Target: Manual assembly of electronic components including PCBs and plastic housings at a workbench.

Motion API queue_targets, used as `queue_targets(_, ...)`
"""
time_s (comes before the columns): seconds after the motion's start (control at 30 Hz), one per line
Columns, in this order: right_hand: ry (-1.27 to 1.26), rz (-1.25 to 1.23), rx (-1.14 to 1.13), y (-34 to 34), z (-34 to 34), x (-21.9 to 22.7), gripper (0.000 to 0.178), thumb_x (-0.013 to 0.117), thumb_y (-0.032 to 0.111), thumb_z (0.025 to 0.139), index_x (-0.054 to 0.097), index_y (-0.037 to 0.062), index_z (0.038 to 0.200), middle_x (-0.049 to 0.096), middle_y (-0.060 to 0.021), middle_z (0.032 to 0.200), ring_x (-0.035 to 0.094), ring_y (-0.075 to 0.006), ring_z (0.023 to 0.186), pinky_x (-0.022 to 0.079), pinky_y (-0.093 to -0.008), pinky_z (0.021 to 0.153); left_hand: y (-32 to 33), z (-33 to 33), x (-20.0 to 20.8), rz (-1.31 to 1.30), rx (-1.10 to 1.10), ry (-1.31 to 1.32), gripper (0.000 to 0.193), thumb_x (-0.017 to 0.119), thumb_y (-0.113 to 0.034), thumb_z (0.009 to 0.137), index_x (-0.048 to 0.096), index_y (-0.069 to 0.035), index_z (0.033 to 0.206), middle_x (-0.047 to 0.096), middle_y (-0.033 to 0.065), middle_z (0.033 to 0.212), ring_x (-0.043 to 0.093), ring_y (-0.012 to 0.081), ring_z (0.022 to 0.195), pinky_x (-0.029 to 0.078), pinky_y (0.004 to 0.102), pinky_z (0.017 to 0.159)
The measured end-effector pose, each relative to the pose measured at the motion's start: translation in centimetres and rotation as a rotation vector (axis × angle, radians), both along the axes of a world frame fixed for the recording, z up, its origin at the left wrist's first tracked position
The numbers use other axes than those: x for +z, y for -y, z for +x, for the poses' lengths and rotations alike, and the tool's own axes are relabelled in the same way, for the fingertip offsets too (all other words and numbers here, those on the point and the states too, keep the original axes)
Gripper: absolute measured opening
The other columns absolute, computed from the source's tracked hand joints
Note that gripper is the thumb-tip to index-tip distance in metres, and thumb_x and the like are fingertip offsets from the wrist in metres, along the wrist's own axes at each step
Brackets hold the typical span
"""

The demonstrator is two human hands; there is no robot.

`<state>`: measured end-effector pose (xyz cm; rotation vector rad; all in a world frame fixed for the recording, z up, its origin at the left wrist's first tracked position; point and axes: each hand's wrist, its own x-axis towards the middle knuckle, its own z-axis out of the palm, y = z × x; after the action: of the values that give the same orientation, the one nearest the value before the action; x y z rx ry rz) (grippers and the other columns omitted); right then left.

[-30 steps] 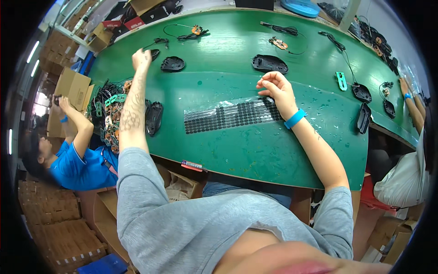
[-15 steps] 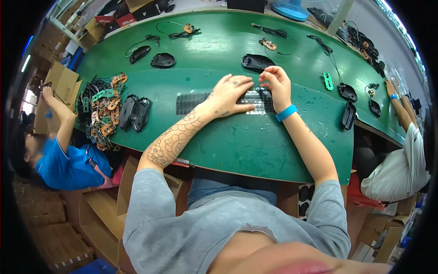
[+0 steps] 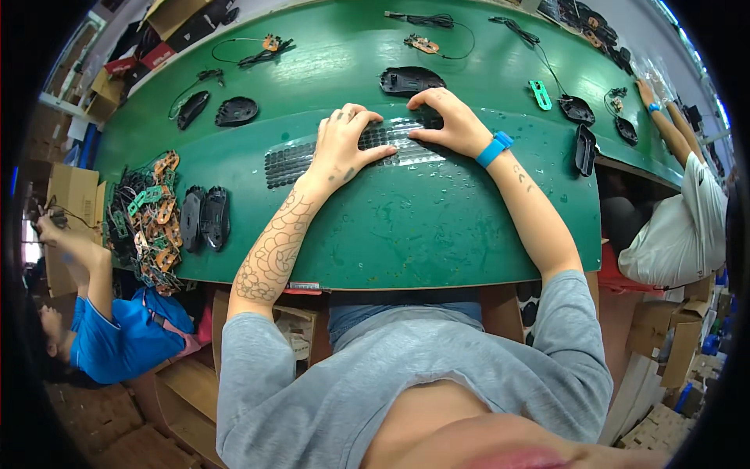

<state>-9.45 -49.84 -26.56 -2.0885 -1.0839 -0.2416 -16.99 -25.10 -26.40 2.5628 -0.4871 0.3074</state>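
Observation:
A clear sheet with rows of small black round pads lies flat on the green table in front of me. My left hand rests across the middle of the sheet, thumb and fingers apart. Over its right part my right hand curves, its thumb on or just above the sheet and its index finger bent well away from the thumb. Nothing shows between the fingers of either hand. Just beyond the right hand sits a black computer-mouse shell. Both hands hide parts of the sheet.
To the left are a tangled pile of orange and green circuit boards and two black mouse shells. More shells, boards and cables lie farther back. A person in blue works at left; another in white at right.
The view has shifted, so the table's things sit differently in it. My left hand's thumb and fingers have spread apart. My right hand has lowered toward the sheet, its thumb and index finger apart.

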Motion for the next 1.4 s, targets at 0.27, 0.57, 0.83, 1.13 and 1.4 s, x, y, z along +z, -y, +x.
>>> queue_targets(0.27,0.02,-0.074,0.015,-0.7,-0.5,0.1,0.041,0.079,0.014,0.079,0.064,0.008,0.117,0.066,-0.0045,0.101,0.058,-0.0217,0.1,0.049,-0.0348,0.092,0.0,-0.2,0.0,-0.005,0.028,-0.033,0.051,0.079,-0.046,0.081,0.066,-0.012,0.116,0.058,0.0069,0.116,0.053,0.0253,0.11,0.037,0.0429,0.1)
queue_targets(0.57,0.143,-0.022,0.06,-1.7,-1.0,-0.3,0.031,0.077,0.01,0.079,0.067,0.0088,0.109,0.064,-0.005,0.096,0.057,-0.0234,0.094,0.049,-0.035,0.087,0.6,-0.9,-0.9,0.002,0.054,0.219,0.038,0.077,-0.04,0.084,0.068,-0.013,0.109,0.06,0.0046,0.11,0.054,0.0242,0.104,0.039,0.042,0.095)
queue_targets(0.83,0.063,-0.034,0.045,-1.9,-1.7,0.3,0.021,0.074,0.005,0.081,0.068,0.0063,0.102,0.063,-0.0061,0.097,0.057,-0.0233,0.096,0.049,-0.0336,0.086,0.1,-0.4,-1.3,-0.111,0.015,0.124,0.022,0.074,-0.028,0.088,0.071,-0.012,0.103,0.064,0.0014,0.102,0.058,0.0194,0.093,0.043,0.0344,0.089)
queue_targets(1.13,0.166,0.021,0.096,-3.0,-1.3,0.3,0.018,0.075,0.009,0.081,0.069,0.0058,0.097,0.066,-0.0074,0.098,0.06,-0.0254,0.092,0.05,-0.0357,0.086,-0.4,-0.1,-1.6,-0.147,-0.043,0.36,0.015,0.075,-0.017,0.083,0.075,-0.011,0.096,0.066,0.0027,0.09,0.061,0.0219,0.082,0.049,0.0333,0.076)
queue_targets(1.4,0.245,-0.043,0.077,-1.7,-2.0,0.3,0.017,0.075,0.009,0.081,0.073,0.0064,0.098,0.068,-0.0062,0.099,0.063,-0.0251,0.094,0.051,-0.0365,0.089,0.6,-0.5,-1.5,-0.096,-0.06,0.413,0.012,0.073,-0.021,0.084,0.076,-0.012,0.092,0.068,0.0023,0.092,0.063,0.022,0.081,0.05,0.0341,0.075)
